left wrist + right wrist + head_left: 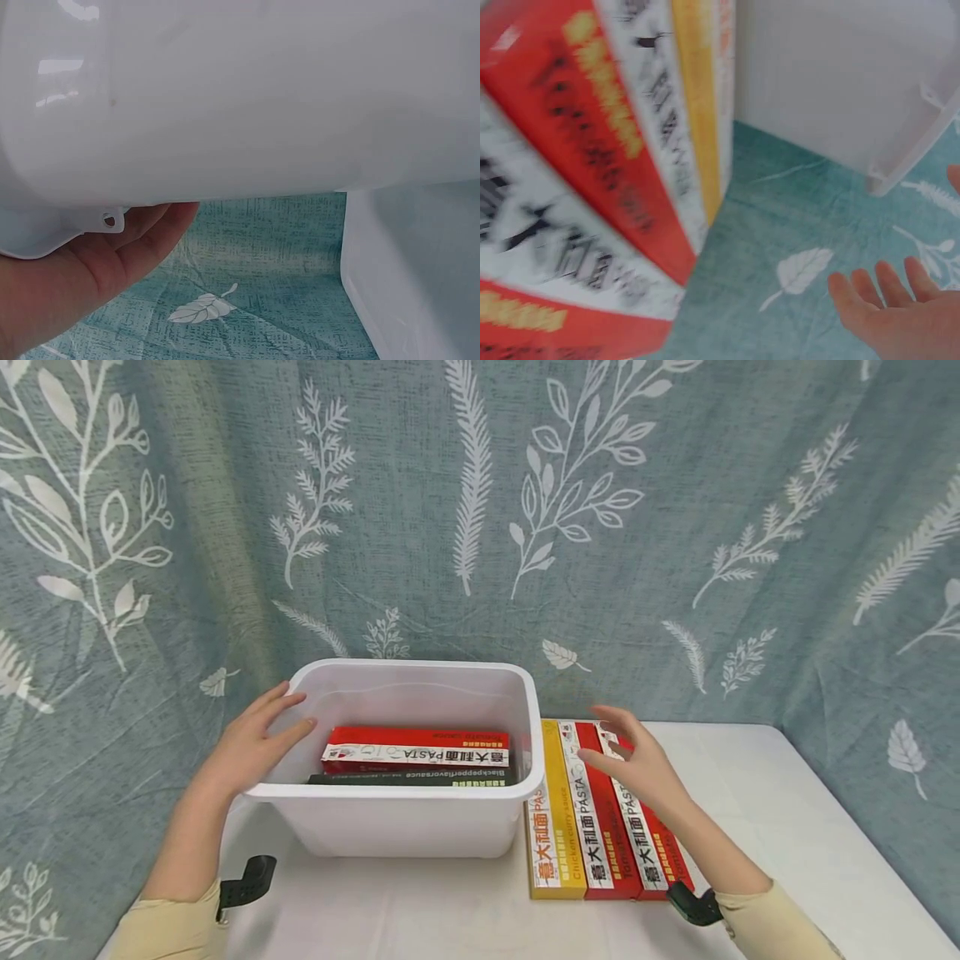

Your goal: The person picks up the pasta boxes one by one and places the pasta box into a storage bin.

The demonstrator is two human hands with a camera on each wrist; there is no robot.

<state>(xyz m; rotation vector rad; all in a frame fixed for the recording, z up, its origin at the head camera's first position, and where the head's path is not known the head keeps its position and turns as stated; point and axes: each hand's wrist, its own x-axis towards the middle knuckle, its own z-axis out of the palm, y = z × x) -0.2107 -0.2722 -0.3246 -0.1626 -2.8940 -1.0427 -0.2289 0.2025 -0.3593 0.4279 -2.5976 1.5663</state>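
Note:
My left hand (251, 747) rests over the left rim of a white plastic bin (390, 822), fingers and thumb spread. In the left wrist view the bin's wall (262, 97) hides part of that hand (97, 270). Inside the bin lie a red pasta box (420, 750) and a dark black pepper sauce box (427, 778). My right hand (637, 760) holds nothing, its fingers loosely bent above the boxes right of the bin. Those are a yellow chicken curry box (566, 852) and two red tomato pasta boxes (611, 852), side by side.
A white-covered table (780, 827) carries the bin and boxes. Behind it hangs a teal curtain (420, 527) with white leaf prints. The yellow box lies close along the bin's right side.

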